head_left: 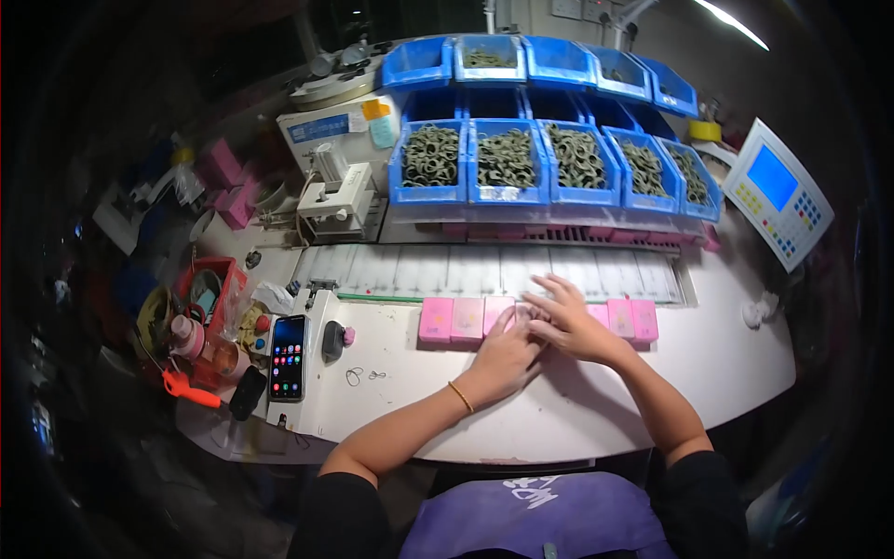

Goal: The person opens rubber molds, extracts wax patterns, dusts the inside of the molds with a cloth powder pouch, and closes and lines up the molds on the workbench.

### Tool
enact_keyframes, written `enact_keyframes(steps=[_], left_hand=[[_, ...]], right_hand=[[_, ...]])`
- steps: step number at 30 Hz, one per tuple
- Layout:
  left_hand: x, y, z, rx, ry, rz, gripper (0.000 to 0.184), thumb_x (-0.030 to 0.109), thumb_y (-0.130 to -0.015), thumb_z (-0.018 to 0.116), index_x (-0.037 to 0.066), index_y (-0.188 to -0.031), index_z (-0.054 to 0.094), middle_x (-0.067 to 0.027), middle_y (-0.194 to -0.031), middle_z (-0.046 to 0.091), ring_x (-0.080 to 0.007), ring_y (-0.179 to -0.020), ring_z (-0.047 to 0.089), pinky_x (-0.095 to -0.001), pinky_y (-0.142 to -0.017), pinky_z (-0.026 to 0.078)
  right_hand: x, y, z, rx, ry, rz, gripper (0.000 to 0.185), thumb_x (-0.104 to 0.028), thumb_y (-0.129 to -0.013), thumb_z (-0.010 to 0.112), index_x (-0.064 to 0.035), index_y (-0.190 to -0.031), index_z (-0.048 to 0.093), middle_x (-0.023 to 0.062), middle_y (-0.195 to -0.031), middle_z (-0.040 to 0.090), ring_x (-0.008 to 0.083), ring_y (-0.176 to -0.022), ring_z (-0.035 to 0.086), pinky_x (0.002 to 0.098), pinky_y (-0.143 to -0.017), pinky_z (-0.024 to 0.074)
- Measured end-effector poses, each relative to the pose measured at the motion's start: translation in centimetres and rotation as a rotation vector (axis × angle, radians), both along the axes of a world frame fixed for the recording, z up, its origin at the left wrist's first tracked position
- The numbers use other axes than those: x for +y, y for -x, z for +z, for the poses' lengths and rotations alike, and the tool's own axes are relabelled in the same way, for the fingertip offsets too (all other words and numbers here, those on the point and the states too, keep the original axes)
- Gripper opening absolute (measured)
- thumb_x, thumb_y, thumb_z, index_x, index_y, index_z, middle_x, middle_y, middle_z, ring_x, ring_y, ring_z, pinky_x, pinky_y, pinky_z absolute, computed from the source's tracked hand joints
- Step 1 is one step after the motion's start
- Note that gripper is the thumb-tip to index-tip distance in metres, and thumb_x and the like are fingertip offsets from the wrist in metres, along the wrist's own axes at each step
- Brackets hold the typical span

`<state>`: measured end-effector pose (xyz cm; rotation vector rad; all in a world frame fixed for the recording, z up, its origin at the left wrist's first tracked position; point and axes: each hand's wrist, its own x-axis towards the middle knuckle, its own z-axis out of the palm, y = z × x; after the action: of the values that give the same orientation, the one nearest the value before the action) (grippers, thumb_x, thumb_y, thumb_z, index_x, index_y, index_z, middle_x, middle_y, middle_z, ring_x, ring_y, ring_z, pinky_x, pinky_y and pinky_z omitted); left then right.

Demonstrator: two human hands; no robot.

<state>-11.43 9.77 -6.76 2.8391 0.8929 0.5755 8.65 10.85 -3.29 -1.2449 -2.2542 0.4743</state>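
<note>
A row of pink blocks lies along the front of the white bench, and both of my hands are over its middle. My left hand, with a yellow band at the wrist, has its fingers closed against the blocks. My right hand meets it fingertip to fingertip; some of its fingers fan out while the lower ones press together. Whatever is between the fingertips is too small and covered to make out. More pink blocks show to the right of my right hand.
Behind the blocks runs a lit white panel. Blue bins of small greenish ring-like pieces stand beyond it. At left are a phone, a red basket and a white device; a keypad display is at right.
</note>
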Motion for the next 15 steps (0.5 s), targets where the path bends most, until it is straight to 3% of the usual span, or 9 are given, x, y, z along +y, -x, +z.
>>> enact_keyframes(steps=[4, 5, 8, 10, 15], left_hand=[[-0.3, -0.6, 0.5, -0.049, -0.030, 0.025, 0.063, 0.040, -0.097, 0.061, 0.010, -0.150, 0.045, -0.0140, -0.156, 0.043, -0.0287, -0.149, 0.035, -0.0515, -0.120, 0.022], [-0.4, -0.7, 0.8, -0.043, -0.023, 0.041, 0.063, 0.040, -0.097, 0.062, 0.010, -0.150, 0.045, -0.0127, -0.156, 0.044, -0.0284, -0.148, 0.036, -0.0505, -0.119, 0.023], [-0.6, -1.1, 0.9, -0.055, -0.040, 0.072, 0.062, 0.039, -0.096, 0.063, 0.010, -0.149, 0.048, -0.0131, -0.155, 0.046, -0.0282, -0.146, 0.038, -0.0504, -0.119, 0.024], [-0.6, -1.5, 0.9, -0.063, -0.078, 0.086, 0.064, 0.038, -0.094, 0.067, 0.011, -0.148, 0.049, -0.0122, -0.154, 0.047, -0.0282, -0.145, 0.041, -0.0500, -0.117, 0.025], [-0.8, -1.8, 0.5, -0.049, -0.135, 0.109, 0.063, 0.039, -0.093, 0.067, 0.012, -0.148, 0.049, -0.0109, -0.155, 0.047, -0.0282, -0.145, 0.040, -0.0492, -0.118, 0.025]], right_hand=[[-7.4, -7.6, -0.8, 0.029, -0.126, -0.329, 0.032, -0.022, -0.096, 0.066, -0.0115, -0.126, 0.069, 0.0150, -0.147, 0.052, 0.0367, -0.143, 0.036, 0.0502, -0.120, 0.0247], [-9.6, -8.5, -0.5, 0.150, -0.089, -0.459, 0.027, -0.017, -0.096, 0.065, -0.0110, -0.121, 0.071, 0.0136, -0.143, 0.056, 0.0354, -0.142, 0.037, 0.0481, -0.120, 0.0249], [-14.2, -13.0, -2.8, 0.152, -0.214, -0.729, 0.022, -0.004, -0.095, 0.060, -0.0048, -0.113, 0.072, 0.0118, -0.135, 0.060, 0.0332, -0.138, 0.042, 0.0444, -0.117, 0.0302], [-16.3, -15.7, -4.9, 0.162, -0.231, -0.819, 0.021, -0.005, -0.094, 0.060, -0.0034, -0.111, 0.073, 0.0106, -0.131, 0.063, 0.0316, -0.133, 0.047, 0.0413, -0.112, 0.0380], [-17.0, -18.9, -6.6, 0.419, -0.202, -0.949, 0.020, -0.009, -0.095, 0.062, -0.0033, -0.110, 0.073, 0.0136, -0.123, 0.067, 0.0313, -0.123, 0.054, 0.0401, -0.106, 0.0429]])
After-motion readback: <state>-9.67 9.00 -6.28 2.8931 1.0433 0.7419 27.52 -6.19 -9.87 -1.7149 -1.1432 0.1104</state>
